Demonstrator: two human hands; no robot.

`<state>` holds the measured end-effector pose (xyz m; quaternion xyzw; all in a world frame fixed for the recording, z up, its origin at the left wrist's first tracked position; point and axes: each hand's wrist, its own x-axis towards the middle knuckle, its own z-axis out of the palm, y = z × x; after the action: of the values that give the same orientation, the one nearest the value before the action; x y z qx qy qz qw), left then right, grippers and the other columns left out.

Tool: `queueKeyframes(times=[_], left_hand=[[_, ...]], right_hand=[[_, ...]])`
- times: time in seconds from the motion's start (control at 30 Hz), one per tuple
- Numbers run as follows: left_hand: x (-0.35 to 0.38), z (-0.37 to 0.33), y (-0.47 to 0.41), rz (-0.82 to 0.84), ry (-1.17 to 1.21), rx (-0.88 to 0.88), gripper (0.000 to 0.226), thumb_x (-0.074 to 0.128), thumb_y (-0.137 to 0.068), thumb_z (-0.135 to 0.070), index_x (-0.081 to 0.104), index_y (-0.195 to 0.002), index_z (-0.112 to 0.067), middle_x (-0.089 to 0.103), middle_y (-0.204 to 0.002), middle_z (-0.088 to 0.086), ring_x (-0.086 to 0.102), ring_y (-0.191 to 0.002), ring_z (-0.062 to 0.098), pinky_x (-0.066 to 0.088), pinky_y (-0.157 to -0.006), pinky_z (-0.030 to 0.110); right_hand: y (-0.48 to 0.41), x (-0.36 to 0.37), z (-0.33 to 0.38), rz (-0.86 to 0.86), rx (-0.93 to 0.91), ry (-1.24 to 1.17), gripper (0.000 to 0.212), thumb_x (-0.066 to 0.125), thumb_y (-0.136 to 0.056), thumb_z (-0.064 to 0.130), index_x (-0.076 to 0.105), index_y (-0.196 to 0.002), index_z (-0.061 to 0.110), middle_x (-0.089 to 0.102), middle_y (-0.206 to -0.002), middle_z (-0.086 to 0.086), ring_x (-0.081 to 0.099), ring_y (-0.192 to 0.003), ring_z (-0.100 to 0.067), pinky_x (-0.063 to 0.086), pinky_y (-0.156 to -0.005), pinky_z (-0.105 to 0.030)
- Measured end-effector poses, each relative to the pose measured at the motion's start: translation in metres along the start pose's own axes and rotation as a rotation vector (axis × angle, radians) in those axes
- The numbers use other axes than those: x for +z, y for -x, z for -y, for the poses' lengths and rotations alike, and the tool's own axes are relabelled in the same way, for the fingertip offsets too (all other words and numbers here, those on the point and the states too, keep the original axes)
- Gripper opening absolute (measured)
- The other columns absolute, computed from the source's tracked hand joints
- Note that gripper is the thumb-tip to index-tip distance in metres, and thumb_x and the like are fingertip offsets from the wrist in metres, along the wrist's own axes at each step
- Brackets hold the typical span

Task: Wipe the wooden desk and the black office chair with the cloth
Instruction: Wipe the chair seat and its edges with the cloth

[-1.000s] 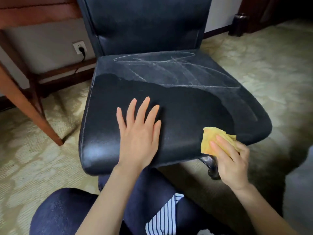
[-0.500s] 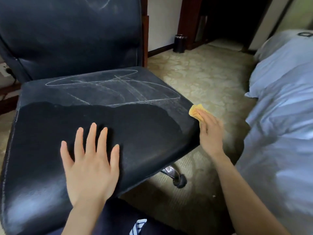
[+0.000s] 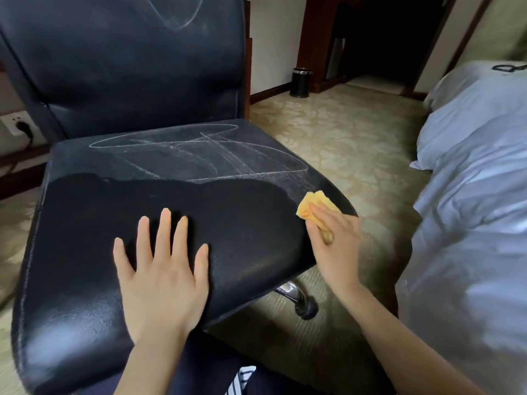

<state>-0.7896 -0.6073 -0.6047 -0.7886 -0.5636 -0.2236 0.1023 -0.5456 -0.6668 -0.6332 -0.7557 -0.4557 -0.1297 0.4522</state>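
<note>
Chair-wiping is under way: the right hand [image 3: 335, 240] presses the cloth [image 3: 312, 206] onto the seat [image 3: 242, 223], left hand [image 3: 162, 277] flat, released. Next, sweep over the chalky marks [image 3: 199, 151] beyond the grip.

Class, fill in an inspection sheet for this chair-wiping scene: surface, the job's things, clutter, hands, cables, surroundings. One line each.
Surface: seat of the black office chair, front part dark and clean, rear part dusty grey with white chalk-like lines; similar marks on the backrest.
Job's things: yellow cloth at the seat's right edge; wooden desk not clearly in view.
Clutter: nothing seen on the seat.
Hands: left hand flat on the seat, fingers spread; right hand presses the cloth against the seat.
Cables: black plug in a wall socket, cord hanging down.
Surroundings: patterned carpet, white bed, dark bin, chair's caster.
</note>
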Motion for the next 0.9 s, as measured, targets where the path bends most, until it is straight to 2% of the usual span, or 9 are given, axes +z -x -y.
queueKeyframes(times=[0.13, 0.27, 0.37, 0.43, 0.57, 0.6, 0.7, 0.8, 0.9], left_hand=[[0.001, 0.006, 0.001, -0.005, -0.015, 0.010, 0.059, 0.025, -0.094, -0.046, 0.050, -0.137, -0.014, 0.041, -0.148, 0.009, 0.030, -0.139, 0.033, 0.012, -0.111, 0.054], [0.002, 0.011, 0.000, -0.011, -0.013, 0.013, 0.060, 0.025, -0.093, -0.046, 0.049, -0.138, -0.014, 0.040, -0.149, 0.009, 0.028, -0.140, 0.032, 0.011, -0.112, 0.052], [0.002, 0.011, -0.001, -0.021, 0.000, 0.008, 0.060, 0.025, -0.093, -0.046, 0.050, -0.137, -0.014, 0.041, -0.148, 0.009, 0.029, -0.140, 0.032, 0.012, -0.112, 0.052], [0.002, 0.012, -0.001, -0.026, 0.002, 0.008, 0.061, 0.026, -0.092, -0.046, 0.050, -0.137, -0.013, 0.041, -0.148, 0.010, 0.029, -0.140, 0.032, 0.012, -0.112, 0.052], [0.002, 0.010, 0.001, -0.030, 0.012, 0.001, 0.061, 0.026, -0.092, -0.046, 0.050, -0.136, -0.012, 0.042, -0.147, 0.011, 0.030, -0.139, 0.032, 0.013, -0.112, 0.053], [0.002, 0.009, 0.001, -0.028, 0.015, 0.001, 0.061, 0.026, -0.092, -0.046, 0.050, -0.136, -0.012, 0.042, -0.147, 0.011, 0.031, -0.139, 0.032, 0.013, -0.112, 0.052], [0.002, 0.010, 0.000, -0.039, 0.020, -0.004, 0.061, 0.026, -0.092, -0.046, 0.051, -0.136, -0.011, 0.043, -0.147, 0.011, 0.032, -0.139, 0.032, 0.013, -0.112, 0.052], [0.002, 0.010, -0.001, -0.045, 0.022, -0.005, 0.060, 0.027, -0.092, -0.045, 0.052, -0.135, -0.011, 0.044, -0.146, 0.011, 0.033, -0.138, 0.033, 0.014, -0.112, 0.053], [0.002, 0.010, -0.001, -0.047, 0.017, -0.003, 0.060, 0.027, -0.092, -0.044, 0.052, -0.135, -0.010, 0.044, -0.146, 0.012, 0.034, -0.137, 0.033, 0.014, -0.112, 0.053]], right_hand=[[0.046, 0.015, 0.010, -0.157, -0.288, -0.090, 0.027, 0.060, -0.088, 0.030, 0.067, -0.113, 0.019, 0.064, -0.111, 0.007, 0.047, -0.103, -0.011, 0.040, -0.094, -0.015], [0.027, 0.015, -0.006, -0.163, -0.489, -0.050, 0.024, 0.062, -0.090, 0.029, 0.071, -0.107, 0.014, 0.069, -0.102, 0.002, 0.054, -0.095, -0.016, 0.049, -0.085, -0.027], [-0.002, 0.008, -0.012, -0.112, -0.302, 0.018, 0.027, 0.059, -0.087, 0.032, 0.074, -0.104, 0.016, 0.071, -0.098, 0.003, 0.055, -0.092, -0.020, 0.043, -0.086, -0.027], [-0.022, 0.006, -0.014, -0.046, -0.137, 0.054, 0.031, 0.052, -0.089, 0.036, 0.074, -0.104, 0.019, 0.072, -0.101, 0.004, 0.056, -0.094, -0.019, 0.033, -0.088, -0.018], [-0.067, 0.006, -0.030, 0.047, -0.007, 0.058, 0.035, 0.047, -0.087, 0.045, 0.075, -0.100, 0.027, 0.072, -0.097, 0.004, 0.059, -0.094, -0.022, 0.021, -0.086, -0.001], [-0.076, 0.006, -0.033, 0.064, 0.025, 0.055, 0.034, 0.048, -0.086, 0.045, 0.075, -0.099, 0.028, 0.072, -0.096, 0.002, 0.059, -0.094, -0.025, 0.024, -0.086, -0.003], [-0.106, 0.012, -0.034, 0.113, 0.199, -0.032, 0.024, 0.059, -0.088, 0.038, 0.075, -0.101, 0.024, 0.072, -0.101, 0.001, 0.062, -0.100, -0.023, 0.043, -0.092, -0.027], [-0.136, 0.018, -0.035, 0.237, 0.417, -0.114, 0.029, 0.062, -0.089, 0.037, 0.072, -0.106, 0.016, 0.070, -0.105, -0.005, 0.061, -0.102, -0.022, 0.042, -0.082, -0.027], [-0.147, 0.022, -0.041, 0.322, 0.445, -0.132, 0.034, 0.062, -0.089, 0.040, 0.071, -0.110, 0.015, 0.069, -0.109, -0.004, 0.059, -0.104, -0.019, 0.042, -0.086, -0.027]])
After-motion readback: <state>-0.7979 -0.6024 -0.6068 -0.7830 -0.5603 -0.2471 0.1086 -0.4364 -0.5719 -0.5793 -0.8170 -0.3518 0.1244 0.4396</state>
